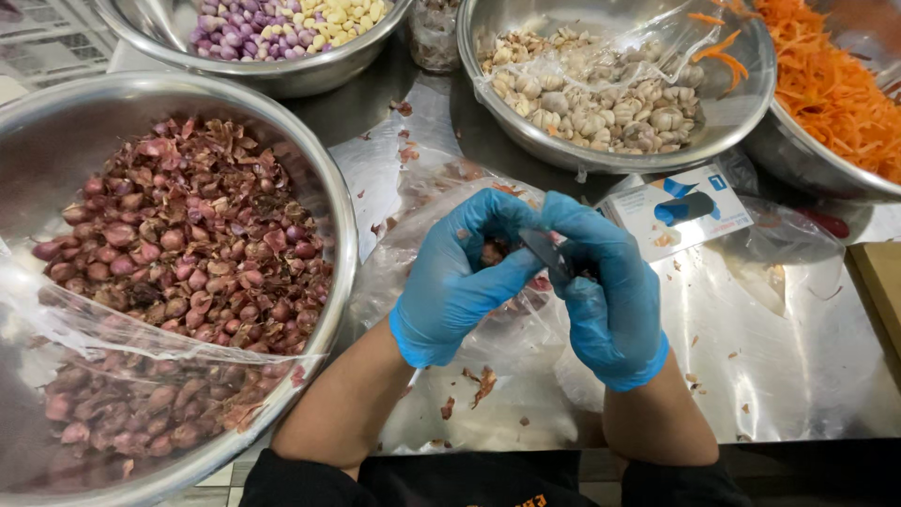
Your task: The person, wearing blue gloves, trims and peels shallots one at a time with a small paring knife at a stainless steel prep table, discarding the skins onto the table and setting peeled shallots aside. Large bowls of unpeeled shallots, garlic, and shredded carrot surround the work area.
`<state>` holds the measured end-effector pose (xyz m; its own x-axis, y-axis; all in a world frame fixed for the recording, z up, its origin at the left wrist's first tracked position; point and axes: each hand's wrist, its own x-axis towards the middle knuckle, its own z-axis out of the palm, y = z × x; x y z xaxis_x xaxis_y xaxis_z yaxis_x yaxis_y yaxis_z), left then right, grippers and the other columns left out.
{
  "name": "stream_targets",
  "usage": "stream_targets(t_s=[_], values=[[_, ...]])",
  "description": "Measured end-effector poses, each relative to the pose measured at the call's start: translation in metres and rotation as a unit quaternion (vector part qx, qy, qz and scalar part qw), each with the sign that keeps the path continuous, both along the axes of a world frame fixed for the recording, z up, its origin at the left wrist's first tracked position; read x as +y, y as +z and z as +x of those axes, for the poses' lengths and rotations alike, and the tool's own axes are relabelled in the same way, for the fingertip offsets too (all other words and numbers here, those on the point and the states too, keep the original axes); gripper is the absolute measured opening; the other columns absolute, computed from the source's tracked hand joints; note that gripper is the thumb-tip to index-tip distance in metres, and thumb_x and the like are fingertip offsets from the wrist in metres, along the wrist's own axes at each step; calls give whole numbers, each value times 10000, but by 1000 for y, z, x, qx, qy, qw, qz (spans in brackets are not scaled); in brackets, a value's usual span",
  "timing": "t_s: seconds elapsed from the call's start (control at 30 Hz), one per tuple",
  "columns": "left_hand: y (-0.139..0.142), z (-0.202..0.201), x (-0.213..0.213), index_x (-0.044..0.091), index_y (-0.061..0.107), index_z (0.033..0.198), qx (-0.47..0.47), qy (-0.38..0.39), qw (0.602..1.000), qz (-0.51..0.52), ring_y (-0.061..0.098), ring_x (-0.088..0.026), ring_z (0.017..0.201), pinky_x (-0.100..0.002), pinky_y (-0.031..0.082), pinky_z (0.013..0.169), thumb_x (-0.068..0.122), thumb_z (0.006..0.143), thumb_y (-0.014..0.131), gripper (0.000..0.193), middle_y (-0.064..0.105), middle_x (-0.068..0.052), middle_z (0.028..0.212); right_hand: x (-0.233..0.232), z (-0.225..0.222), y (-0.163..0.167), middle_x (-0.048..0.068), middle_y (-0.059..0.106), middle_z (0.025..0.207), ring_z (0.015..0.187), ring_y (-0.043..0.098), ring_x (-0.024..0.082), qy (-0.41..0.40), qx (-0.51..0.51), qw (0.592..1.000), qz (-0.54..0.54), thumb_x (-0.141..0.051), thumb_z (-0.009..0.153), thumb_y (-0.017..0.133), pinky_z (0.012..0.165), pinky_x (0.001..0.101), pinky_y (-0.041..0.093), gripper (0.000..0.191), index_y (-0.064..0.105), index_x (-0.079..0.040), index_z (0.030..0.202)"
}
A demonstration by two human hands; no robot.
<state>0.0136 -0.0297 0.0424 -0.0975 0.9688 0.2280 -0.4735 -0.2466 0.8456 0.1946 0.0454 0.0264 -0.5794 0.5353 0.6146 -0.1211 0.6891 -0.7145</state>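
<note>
Both my hands wear blue gloves and meet over a clear plastic bag (441, 376) on the steel table. My left hand (460, 277) pinches a small reddish shallot (492, 252) between thumb and fingers. My right hand (605, 282) grips a small knife (546, 252), its dark blade pointing left against the shallot. A big steel bowl (328, 202) of unpeeled red shallots and loose skins stands just left of my left hand.
At the back stand a bowl of peeled purple and yellow cloves (282, 70), a bowl of garlic (741, 103) partly under plastic, and a bowl of shredded carrot (798, 160). A small white and blue box (657, 221) lies right of my hands. Skin scraps litter the table.
</note>
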Motion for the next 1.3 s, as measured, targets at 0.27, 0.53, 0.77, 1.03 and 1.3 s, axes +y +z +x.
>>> stream_targets(t_s=[0.27, 0.53, 0.77, 1.03, 1.3], values=[[-18, 4, 8, 31, 601, 1062, -37, 2, 999, 26, 699, -147, 931, -315, 608, 862, -50, 925, 719, 198, 701, -68, 1024, -4, -2, -5, 132, 602, 1455, 823, 585, 56, -20, 26, 999, 10, -387, 1150, 457, 726, 192, 497, 488, 474, 12, 1431], [-28, 17, 12, 46, 613, 1093, -18, 54, 997, 57, 647, -92, 925, -265, 558, 857, -15, 990, 720, 161, 670, -21, 1021, -9, -4, -8, 122, 623, 1387, 742, 532, 36, -32, 36, 999, -10, -488, 1136, 445, 668, 186, 452, 552, 485, -7, 1404], [-30, 29, 17, 23, 654, 1118, -39, 31, 998, 45, 646, -94, 936, -264, 548, 858, -1, 975, 736, 167, 687, -22, 1036, -4, -10, -23, 52, 598, 980, 652, 466, 43, -64, 95, 993, -5, -575, 1106, 455, 596, 175, 366, 567, 481, -20, 1220], [-32, 26, 24, 17, 675, 1132, 9, 12, 996, 84, 659, -83, 961, -257, 573, 885, 9, 960, 777, 199, 700, -13, 996, 2, -9, -23, 56, 594, 914, 558, 430, 35, -78, 115, 990, -21, -603, 1099, 459, 533, 184, 342, 596, 463, -20, 1227], [-24, 8, 22, 52, 717, 1179, 190, 165, 964, 85, 662, -68, 851, -230, 559, 771, 39, 923, 792, 267, 749, -23, 1042, -9, -18, -18, 96, 662, 1146, 598, 485, 94, -35, 150, 962, -226, -469, 1117, 486, 487, 222, 353, 392, 454, -81, 1162]])
